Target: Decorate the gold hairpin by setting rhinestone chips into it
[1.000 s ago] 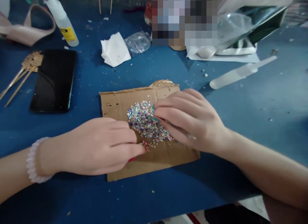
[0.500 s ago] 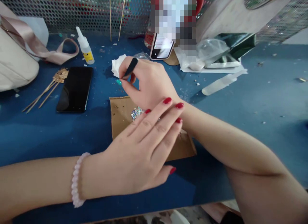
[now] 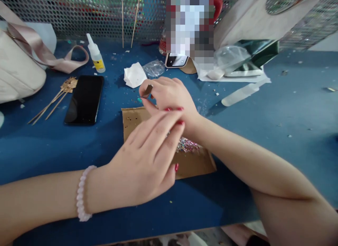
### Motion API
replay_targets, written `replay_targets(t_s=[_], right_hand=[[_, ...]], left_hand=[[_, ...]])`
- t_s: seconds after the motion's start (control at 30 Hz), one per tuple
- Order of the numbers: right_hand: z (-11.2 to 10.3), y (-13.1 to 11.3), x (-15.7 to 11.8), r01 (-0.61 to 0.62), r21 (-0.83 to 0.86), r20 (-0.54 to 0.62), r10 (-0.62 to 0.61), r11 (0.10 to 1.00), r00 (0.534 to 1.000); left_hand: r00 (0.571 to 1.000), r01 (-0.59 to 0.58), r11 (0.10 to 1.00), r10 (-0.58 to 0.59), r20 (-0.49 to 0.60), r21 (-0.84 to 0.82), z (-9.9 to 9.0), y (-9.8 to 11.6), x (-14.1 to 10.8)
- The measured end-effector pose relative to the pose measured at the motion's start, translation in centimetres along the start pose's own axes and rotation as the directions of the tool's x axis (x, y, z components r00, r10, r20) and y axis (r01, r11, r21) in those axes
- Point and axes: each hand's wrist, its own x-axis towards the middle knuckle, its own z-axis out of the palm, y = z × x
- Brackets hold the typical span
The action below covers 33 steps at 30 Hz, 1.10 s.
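My right hand [image 3: 174, 98] is closed around a slim, dark metal tool that looks like tweezers [image 3: 148, 91]; only its upper end shows above the fingers. My left hand [image 3: 139, 158] wears a pale pink bead bracelet [image 3: 83, 193]. Its fingers stretch out flat, and the red-nailed tips touch the back of my right hand near the wrist. Beneath both hands lies a piece of brown cardboard [image 3: 195, 166], with a heap of shiny multicoloured glitter flakes [image 3: 187, 145] partly hidden by them.
To the left are a black phone [image 3: 84, 99], sticks with golden tops [image 3: 69, 84] and a glue bottle [image 3: 96, 57]. Crumpled white paper [image 3: 134, 75] lies beyond my right hand. A translucent tube [image 3: 237, 94] and plastic packets [image 3: 232, 59] are to the right. Perforated metal [image 3: 87, 13] edges the back.
My left hand has slid slightly left along my right hand, uncovering pinkish glitter on the right. My right hand has shifted right and nearer, with the tool turned, and the crumpled paper shows more fully.
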Motion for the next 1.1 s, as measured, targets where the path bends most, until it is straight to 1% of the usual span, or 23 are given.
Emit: replay_targets(t_s=[0.1,0.17,0.27,0.3,0.4,0.47,0.57,0.63,0.73,0.8,0.87,0.93,1.03,1.1], right_hand=[[0.0,0.1,-0.2,0.016,0.026,0.024,-0.017,1.0,1.0],[0.2,0.2,-0.1,0.009,-0.006,0.013,-0.009,1.0,1.0],[0.6,0.3,-0.2,0.009,-0.037,-0.004,-0.009,0.999,1.0],[0.6,0.4,-0.2,0.016,-0.029,-0.008,-0.017,0.999,1.0],[0.4,0.5,-0.6,0.049,0.042,-0.011,-0.049,0.998,0.999],[0.4,0.6,-0.8,0.058,0.065,-0.017,-0.057,0.996,0.998],[0.6,0.9,-1.0,0.066,0.024,-0.046,-0.065,0.998,0.997],[0.9,1.3,-1.2,0.075,0.022,-0.066,-0.074,0.997,0.995],[0.8,2.0,-2.0,0.098,0.105,-0.113,-0.086,0.99,0.99],[0.4,2.6,-2.9,0.139,0.192,-0.134,-0.114,0.972,0.984],[0.1,3.4,-3.9,0.197,0.297,-0.133,-0.164,0.934,0.977],[-0.2,4.2,-5.1,0.226,0.431,-0.13,-0.188,0.873,0.974],[-0.3,5.2,-6.6,0.179,0.534,-0.069,-0.168,0.826,0.983],[-0.2,5.5,-7.3,0.157,0.578,-0.014,-0.182,0.801,0.983]], left_hand=[[0.998,0.048,0.999,-0.047,-0.034,0.023,0.2,-0.4,0.1],[1.0,0.008,1.0,-0.008,-0.009,0.001,0.3,-0.4,0.0],[0.995,-0.088,0.995,0.09,0.044,-0.053,0.4,-0.2,-0.2],[0.994,-0.093,0.994,0.096,0.048,-0.057,0.3,-0.2,-0.2],[1.0,-0.014,1.0,0.014,0.003,-0.006,0.1,-0.4,-0.1],[1.0,0.0,1.0,0.0,0.0,0.019,0.0,-0.4,0.0],[0.993,-0.097,0.995,0.098,0.058,-0.025,0.1,-0.1,-0.1],[0.986,-0.136,0.988,0.143,0.084,-0.077,0.1,0.1,-0.2],[0.987,-0.124,0.979,0.139,0.085,-0.165,-0.3,-0.2,0.0],[0.986,-0.12,0.971,0.14,0.087,-0.206,-0.8,-1.0,0.1],[0.984,-0.124,0.972,0.146,0.098,-0.202,-1.1,-2.3,0.1],[0.982,-0.122,0.972,0.148,0.121,-0.2,-1.2,-3.7,-0.2],[0.984,-0.114,0.975,0.138,0.115,-0.191,-0.9,-5.4,-0.8],[0.975,-0.151,0.971,0.177,0.134,-0.187,-0.5,-6.1,-1.2]])
